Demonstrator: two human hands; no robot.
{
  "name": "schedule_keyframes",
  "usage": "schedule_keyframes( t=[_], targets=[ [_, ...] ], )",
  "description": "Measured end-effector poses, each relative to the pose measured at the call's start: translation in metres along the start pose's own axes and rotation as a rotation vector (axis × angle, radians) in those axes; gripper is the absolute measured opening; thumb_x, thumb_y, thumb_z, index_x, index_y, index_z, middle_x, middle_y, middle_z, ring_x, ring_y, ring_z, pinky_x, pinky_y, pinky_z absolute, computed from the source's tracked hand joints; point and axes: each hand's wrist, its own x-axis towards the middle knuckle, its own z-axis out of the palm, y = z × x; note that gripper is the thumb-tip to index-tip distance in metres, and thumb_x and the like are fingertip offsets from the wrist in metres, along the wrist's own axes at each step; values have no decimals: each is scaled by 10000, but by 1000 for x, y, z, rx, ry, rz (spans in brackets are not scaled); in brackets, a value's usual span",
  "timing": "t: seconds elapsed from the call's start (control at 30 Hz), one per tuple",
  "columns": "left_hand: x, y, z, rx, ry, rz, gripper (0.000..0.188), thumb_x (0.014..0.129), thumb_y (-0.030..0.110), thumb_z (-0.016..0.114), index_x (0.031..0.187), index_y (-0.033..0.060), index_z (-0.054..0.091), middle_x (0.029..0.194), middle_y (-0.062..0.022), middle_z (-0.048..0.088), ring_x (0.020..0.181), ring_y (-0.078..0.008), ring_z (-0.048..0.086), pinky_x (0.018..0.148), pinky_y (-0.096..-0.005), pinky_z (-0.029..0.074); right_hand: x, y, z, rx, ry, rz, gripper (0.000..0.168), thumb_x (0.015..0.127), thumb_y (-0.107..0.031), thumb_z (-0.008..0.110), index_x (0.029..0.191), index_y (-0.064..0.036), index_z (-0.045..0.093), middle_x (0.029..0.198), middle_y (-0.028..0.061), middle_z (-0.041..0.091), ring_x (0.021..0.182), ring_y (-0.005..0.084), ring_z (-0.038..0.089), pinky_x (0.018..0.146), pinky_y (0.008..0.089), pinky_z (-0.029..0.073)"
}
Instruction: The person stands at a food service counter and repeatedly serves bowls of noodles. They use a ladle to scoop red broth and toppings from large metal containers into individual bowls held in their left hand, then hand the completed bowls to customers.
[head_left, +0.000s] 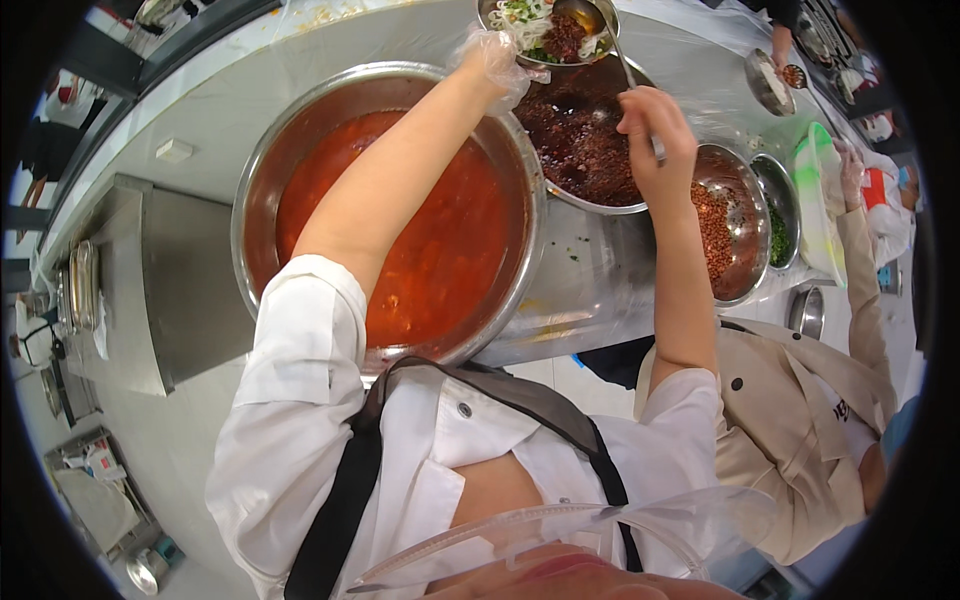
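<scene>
In a thin clear plastic glove, my left hand (491, 67) grips the near rim of a metal bowl (525, 61) at the top of the view. White noodles (521, 16), chopped greens and dark red chili sauce (562, 39) fill that bowl. My right hand (660, 135), which looks bare, is closed around a ladle handle (624, 67). The ladle's cup (581, 16), with orange oil in it, is over the noodle bowl. Beneath both hands stands a wide metal basin (551, 184) of dark chili oil. A larger basin (251, 225) of red broth sits under my left forearm.
Right of my right arm are a bowl (739, 277) of reddish-brown bits, a bowl (791, 255) of chopped greens and a green-rimmed plastic tub (817, 202). A co-worker in a beige jacket (780, 420) stands close on my right. Plastic film covers the counter (592, 277).
</scene>
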Motion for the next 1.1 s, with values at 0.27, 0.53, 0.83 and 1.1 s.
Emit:
schedule_keyframes(
  t=[0.27, 0.53, 0.83, 1.1],
  targets=[
    [-128, 25, -99, 477, 105, 84, 437, 817, -106, 314, 1251, -61, 306, 1232, -240, 472, 1020, -434, 566, 752, -602, 550, -48, -56, 16, 71, -3, -99, 117, 801, 21, 627, 918, 8, 627, 974, 158, 621, 657, 196, 576, 614, 295, 464],
    [-257, 80, -190, 192, 571, -29, 543, 786, -113, 286, 1304, 46, 299, 1269, -205, 450, 1071, -423, 545, 767, -599, 539, -150, -94, 115, 651, -299, 757, 158, 940, -100, 504, 894, 28, 585, 773, 54, 590, 596, 87, 554, 551, 206, 423],
    [-319, 103, -253, -78, 692, 6, 569, 759, -135, 306, 1290, 68, 289, 1280, -221, 424, 1085, -451, 521, 778, -692, 473, -196, -136, 164, 50, -728, -61, 81, 811, -101, 630, 801, -38, 580, 788, 125, 570, 722, 324, 542, 667, 388, 458],
    [-338, 94, -272, -89, 732, 11, 611, 699, -149, 309, 1270, 69, 286, 1264, -212, 437, 1082, -446, 522, 804, -711, 451, -194, -161, 148, 423, -852, 718, 114, 881, -82, 570, 850, 26, 592, 713, 102, 604, 563, 168, 580, 556, 271, 433]
  ],
)
